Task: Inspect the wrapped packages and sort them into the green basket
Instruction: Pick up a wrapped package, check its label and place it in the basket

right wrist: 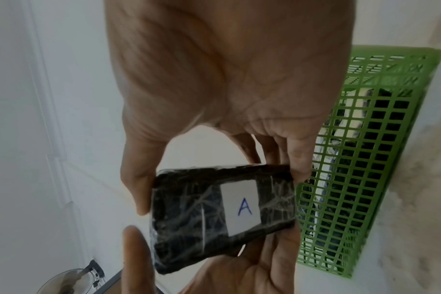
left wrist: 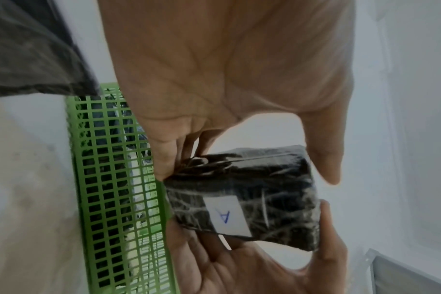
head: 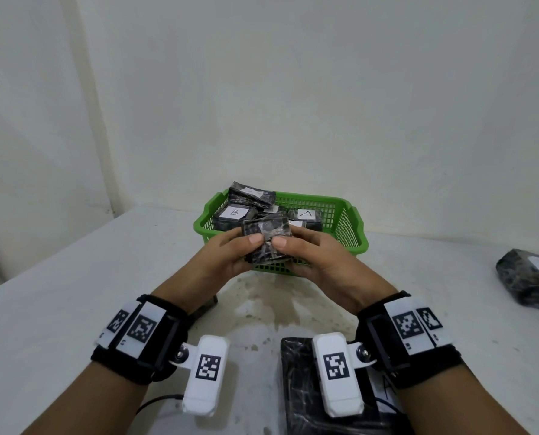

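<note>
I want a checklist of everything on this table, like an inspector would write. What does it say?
Surface: white table, stained near the middle.
Job's things: green basket holding several wrapped packages, labels B and A showing; held package labelled A, just in front of the basket; a package on the table at far right; another near the right wrist.
Clutter: nothing seen.
Grippers: left hand and right hand both grip the held package.
Cables: black cable near the left wrist.
Surroundings: plain white walls.
</note>
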